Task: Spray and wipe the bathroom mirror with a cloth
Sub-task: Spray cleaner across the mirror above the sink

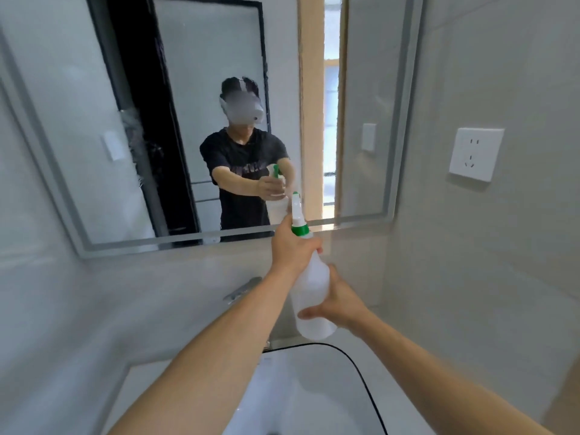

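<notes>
Two hands [314,277] round one spray bottle [309,277]

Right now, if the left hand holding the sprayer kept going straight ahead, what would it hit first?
Most likely the mirror, near its lower edge. The left hand grips the neck of the spray bottle, whose nozzle would touch first. Depth is hard to judge.

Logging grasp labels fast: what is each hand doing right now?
Left hand: grips the neck of the spray bottle, just below its green collar.
Right hand: holds the lower body of the same bottle.
</notes>
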Motion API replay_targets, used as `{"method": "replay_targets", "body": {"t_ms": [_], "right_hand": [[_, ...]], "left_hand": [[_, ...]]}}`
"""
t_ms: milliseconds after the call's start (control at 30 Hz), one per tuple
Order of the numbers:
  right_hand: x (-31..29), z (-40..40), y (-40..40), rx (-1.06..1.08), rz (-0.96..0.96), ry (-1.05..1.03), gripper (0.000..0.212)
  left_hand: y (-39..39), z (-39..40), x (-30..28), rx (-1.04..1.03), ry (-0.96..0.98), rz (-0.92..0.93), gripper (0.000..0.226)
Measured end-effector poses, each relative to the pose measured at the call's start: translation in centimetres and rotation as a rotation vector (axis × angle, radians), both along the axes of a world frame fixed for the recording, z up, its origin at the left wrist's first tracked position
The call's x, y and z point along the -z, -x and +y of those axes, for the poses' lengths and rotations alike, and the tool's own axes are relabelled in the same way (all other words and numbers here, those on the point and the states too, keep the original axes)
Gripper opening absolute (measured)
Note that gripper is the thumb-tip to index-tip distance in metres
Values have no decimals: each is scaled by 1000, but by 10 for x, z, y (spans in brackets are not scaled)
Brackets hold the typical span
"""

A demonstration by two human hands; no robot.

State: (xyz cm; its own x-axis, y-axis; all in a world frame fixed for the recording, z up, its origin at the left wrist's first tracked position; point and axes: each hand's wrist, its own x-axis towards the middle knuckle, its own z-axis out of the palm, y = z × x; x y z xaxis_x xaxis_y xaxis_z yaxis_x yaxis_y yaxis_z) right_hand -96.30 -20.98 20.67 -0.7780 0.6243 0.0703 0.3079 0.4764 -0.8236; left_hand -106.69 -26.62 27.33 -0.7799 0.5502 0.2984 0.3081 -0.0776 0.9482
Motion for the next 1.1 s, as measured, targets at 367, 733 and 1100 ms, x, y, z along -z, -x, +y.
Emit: {"method": "replay_targets", "body": {"t_ms": [367, 733, 1100], "right_hand": [[5, -96, 80, -361, -49, -80, 90], [3, -198, 130, -634, -71, -102, 86], [3, -199, 136, -600, -25, -66, 87]], "left_hand": [[58, -133, 15, -369, -81, -136, 51], [85, -254, 16, -667, -107, -78, 44], [89, -254, 12, -634, -98, -49, 52]]}}
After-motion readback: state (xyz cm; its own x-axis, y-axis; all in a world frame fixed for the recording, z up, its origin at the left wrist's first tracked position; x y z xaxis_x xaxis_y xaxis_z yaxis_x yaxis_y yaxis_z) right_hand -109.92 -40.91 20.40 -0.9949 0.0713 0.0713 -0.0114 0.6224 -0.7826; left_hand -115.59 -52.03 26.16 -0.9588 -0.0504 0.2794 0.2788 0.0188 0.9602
